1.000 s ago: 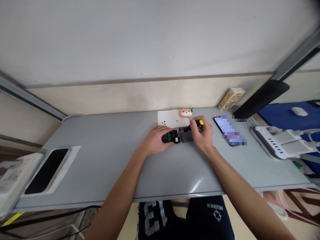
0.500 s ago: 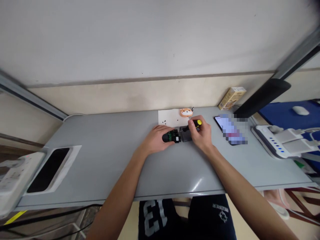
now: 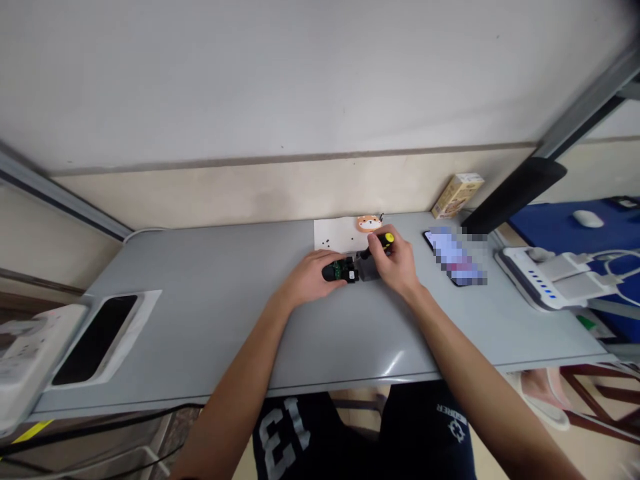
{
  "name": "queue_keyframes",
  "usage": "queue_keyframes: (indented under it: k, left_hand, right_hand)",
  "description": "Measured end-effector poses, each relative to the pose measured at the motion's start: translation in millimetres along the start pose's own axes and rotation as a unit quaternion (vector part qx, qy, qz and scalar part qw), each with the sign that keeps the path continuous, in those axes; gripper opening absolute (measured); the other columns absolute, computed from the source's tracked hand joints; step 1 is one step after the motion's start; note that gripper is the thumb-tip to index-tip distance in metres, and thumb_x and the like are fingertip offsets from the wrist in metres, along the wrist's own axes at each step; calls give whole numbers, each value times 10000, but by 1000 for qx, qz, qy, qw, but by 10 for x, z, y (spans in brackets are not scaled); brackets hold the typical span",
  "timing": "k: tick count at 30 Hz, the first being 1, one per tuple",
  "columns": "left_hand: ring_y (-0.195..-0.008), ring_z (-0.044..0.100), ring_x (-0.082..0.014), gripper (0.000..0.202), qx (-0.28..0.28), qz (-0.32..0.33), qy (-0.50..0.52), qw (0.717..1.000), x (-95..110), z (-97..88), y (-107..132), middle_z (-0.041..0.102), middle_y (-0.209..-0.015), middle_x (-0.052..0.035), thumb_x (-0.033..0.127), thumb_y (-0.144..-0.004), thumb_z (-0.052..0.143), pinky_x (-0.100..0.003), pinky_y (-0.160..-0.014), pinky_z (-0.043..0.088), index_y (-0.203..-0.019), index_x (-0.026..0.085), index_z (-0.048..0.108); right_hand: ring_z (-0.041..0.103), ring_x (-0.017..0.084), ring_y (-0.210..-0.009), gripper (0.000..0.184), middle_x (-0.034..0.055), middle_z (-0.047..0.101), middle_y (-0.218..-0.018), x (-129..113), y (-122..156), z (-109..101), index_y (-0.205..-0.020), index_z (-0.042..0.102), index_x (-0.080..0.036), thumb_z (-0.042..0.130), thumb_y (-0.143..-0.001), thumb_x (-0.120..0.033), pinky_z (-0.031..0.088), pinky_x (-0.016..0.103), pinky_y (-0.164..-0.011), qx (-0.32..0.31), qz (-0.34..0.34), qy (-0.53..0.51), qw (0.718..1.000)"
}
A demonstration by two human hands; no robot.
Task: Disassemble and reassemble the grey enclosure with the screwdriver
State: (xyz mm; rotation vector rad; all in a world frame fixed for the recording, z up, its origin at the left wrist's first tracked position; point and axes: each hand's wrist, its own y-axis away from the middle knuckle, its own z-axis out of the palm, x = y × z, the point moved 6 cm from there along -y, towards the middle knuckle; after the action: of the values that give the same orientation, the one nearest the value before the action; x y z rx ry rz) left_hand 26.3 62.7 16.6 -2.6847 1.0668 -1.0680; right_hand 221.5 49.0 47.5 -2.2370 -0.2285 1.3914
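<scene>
My left hand (image 3: pixel 311 277) is closed round the left end of a small black device with an exposed green circuit board (image 3: pixel 341 269), which lies on the grey table. In my right hand (image 3: pixel 397 265) is a black screwdriver with a yellow end cap (image 3: pixel 388 239), held tilted with its tip side toward the device. A dark grey flat part (image 3: pixel 369 269) sits at the device's right end, partly under my right fingers. The screwdriver's tip is too small to make out. Behind the hands, several tiny black screws (image 3: pixel 327 242) lie on a white paper sheet (image 3: pixel 343 230).
An orange animal-faced case (image 3: pixel 369 223) rests on the paper's right corner. Right of my hands are a lit phone (image 3: pixel 453 257), a yellow box (image 3: pixel 457 195) and a white power strip (image 3: pixel 535 279). A dark phone (image 3: pixel 97 339) lies at the left, beside a white socket block (image 3: pixel 37 360).
The view has shifted slightly. The screwdriver and my right hand have moved a little to the left, nearer the device. Both hands keep their hold.
</scene>
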Motion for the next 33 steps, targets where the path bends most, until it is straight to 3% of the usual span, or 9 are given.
queue_keyframes:
  k: [10,12,15,19,23,25,28,33]
  left_hand:
    - [-1207,628,-279,432,5,-18,1,1000,-5,14,37,712,-1221,-41,300,-782,808,-485,-1092,473,-1183,268,649]
    - [-1213,621,-280,421,9,-24,3,1000,-9,16,43,706,-1220,-44,299,-782,807,-485,-1097,469,-1168,264,640]
    - [-1192,623,-271,397,12,-23,15,1000,-12,35,44,699,-1204,-46,280,-778,807,-477,-1090,469,-1130,253,625]
    - [-1158,625,-256,295,13,-19,24,999,-20,78,24,694,-1151,-38,277,-797,790,-463,-1068,476,-1026,243,608]
    - [-1175,615,-253,262,17,-10,18,1000,-21,102,3,691,-1186,-38,291,-814,792,-464,-1079,464,-989,240,605]
    - [-1196,608,-251,253,17,-3,12,1000,-20,102,0,683,-1232,-39,289,-826,788,-462,-1091,456,-1010,244,620]
    - [-1211,608,-246,224,14,14,2,1000,-7,96,0,672,-1271,-42,291,-850,774,-455,-1099,457,-1035,249,654]
    - [-1233,604,-247,213,13,28,-8,999,4,85,-3,667,-1298,-44,299,-870,760,-459,-1114,455,-1066,255,688]
  right_hand:
    - [471,146,-600,350,-20,540,-644,-322,-367,329,-792,516,-239,506,-990,-527,369,294,-599,-162,-83,28,983]
    - [460,143,-598,356,-26,511,-628,-341,-381,383,-760,486,-237,517,-987,-510,376,295,-609,-156,-85,7,984]
    - [505,142,-661,354,-12,541,-710,-271,-355,406,-770,476,-235,532,-978,-516,435,297,-653,-92,-48,-91,990]
    - [614,145,-742,336,14,628,-885,-109,-298,466,-961,533,-249,547,-956,-585,527,318,-711,-71,36,-258,963]
    - [508,141,-586,428,-46,482,-682,-17,-315,484,-1114,558,-283,594,-908,-657,479,303,-585,-98,69,-306,945]
    - [439,143,-536,491,-54,397,-633,31,-343,456,-1101,566,-280,470,-932,-731,447,305,-544,-87,88,-318,940]
    - [472,157,-565,568,-26,446,-673,77,-365,432,-1096,559,-275,284,-966,-754,473,324,-578,-85,121,-345,927]
    - [600,155,-724,429,19,588,-898,94,-346,412,-883,440,-262,575,-905,-669,513,320,-658,-96,117,-377,914]
